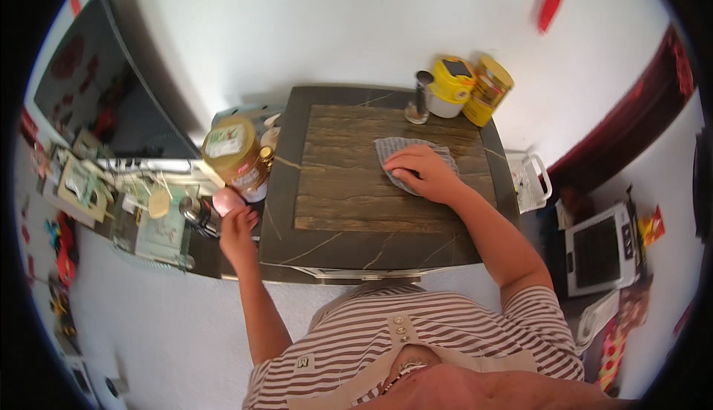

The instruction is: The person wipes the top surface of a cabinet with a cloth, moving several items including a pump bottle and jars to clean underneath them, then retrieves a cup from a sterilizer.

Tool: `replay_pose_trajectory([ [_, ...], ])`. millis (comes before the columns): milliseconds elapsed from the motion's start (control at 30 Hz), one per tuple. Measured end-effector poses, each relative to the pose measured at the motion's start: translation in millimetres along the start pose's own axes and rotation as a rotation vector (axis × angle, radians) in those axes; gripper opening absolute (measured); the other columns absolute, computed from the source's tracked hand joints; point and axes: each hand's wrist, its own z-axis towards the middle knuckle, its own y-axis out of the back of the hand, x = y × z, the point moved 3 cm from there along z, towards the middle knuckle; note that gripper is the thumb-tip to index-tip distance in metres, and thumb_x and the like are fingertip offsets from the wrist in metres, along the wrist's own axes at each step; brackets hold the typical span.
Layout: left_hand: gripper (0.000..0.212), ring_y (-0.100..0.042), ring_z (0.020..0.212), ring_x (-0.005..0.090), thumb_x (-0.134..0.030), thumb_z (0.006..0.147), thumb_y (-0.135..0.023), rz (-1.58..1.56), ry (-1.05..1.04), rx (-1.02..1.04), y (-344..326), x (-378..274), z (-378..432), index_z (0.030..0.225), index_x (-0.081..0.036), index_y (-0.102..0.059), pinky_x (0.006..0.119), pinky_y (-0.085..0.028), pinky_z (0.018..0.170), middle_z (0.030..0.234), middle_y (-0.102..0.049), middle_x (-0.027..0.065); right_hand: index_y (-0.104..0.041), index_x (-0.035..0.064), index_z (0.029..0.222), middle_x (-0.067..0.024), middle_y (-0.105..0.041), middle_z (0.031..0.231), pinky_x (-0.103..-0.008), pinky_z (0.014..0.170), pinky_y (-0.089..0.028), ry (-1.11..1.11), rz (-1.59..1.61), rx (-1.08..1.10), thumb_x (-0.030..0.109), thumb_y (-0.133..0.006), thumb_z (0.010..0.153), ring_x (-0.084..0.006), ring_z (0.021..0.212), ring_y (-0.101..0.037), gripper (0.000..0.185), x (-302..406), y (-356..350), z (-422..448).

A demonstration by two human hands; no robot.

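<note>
My right hand (418, 170) presses a grey checked cloth (390, 148) against the wood-patterned middle of a dark, marble-look cabinet top (345, 204). The fingers are bent over the cloth and hide part of it. To the left, my left hand (238, 234) is at the near side of a pink, round-topped object (227, 200). Its fingers overlap the object's edge, and whether they grip it is unclear. Just behind stands a large gold-lidded jar (229, 145). A dark metallic cylindrical vessel (196, 209) is close by on the left.
At the back right corner stand a clear jar with a dark top (420, 98), a yellow-and-white container (452, 87) and a yellow tin (487, 91). A white plastic basket (526, 181) sits right of the cabinet. Further left are a glass tray (161, 234) and a television (111, 87).
</note>
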Motion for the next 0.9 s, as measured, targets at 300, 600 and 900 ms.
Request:
replay_pose_trajectory([
  [300, 0.031, -0.067, 0.105, 0.0168, -0.011, 0.098, -0.064, 0.253, -0.253, 0.641, -158.5, -172.4, -6.4, 0.128, -0.001, -0.062, 0.029, -0.052, 0.092, 0.116, -0.069, 0.0113, -0.068, 0.014, 0.117, -0.0061, -0.061, 0.125, -0.0463, 0.103, -0.038, -0.097, -0.311, -0.138, 0.024, -0.072, 0.087, -0.0306, 0.121, -0.053, 0.032, -12.4, -11.9, -24.7],
  [600, 0.077, -0.055, 0.129, 0.0307, -0.038, 0.082, -0.082, 0.445, -0.255, 0.718, -396.7, -94.5, 39.5, 0.138, 0.003, -0.051, 0.041, -0.047, 0.104, 0.136, -0.058, 0.0232, -0.071, 0.0167, 0.108, -0.0056, -0.066, 0.111, -0.0431, 0.094, -0.045, 0.068, -0.18, 0.026, 0.017, -0.071, 0.084, -0.0295, 0.113, -0.057, 0.025, -14.5, -15.7, -19.2],
  [900, 0.044, -0.062, 0.093, 0.0151, -0.021, 0.091, -0.076, 0.087, -0.012, 0.688, -387.9, -83.6, 21.0, 0.125, -0.002, -0.057, 0.031, -0.051, 0.079, 0.109, -0.064, 0.0073, -0.07, 0.0118, 0.097, -0.0075, -0.067, 0.098, -0.0463, 0.083, -0.051, -0.251, -0.033, 0.019, 0.029, -0.061, 0.092, -0.0307, 0.099, -0.063, 0.02, -23.9, 19.3, -14.0],
])
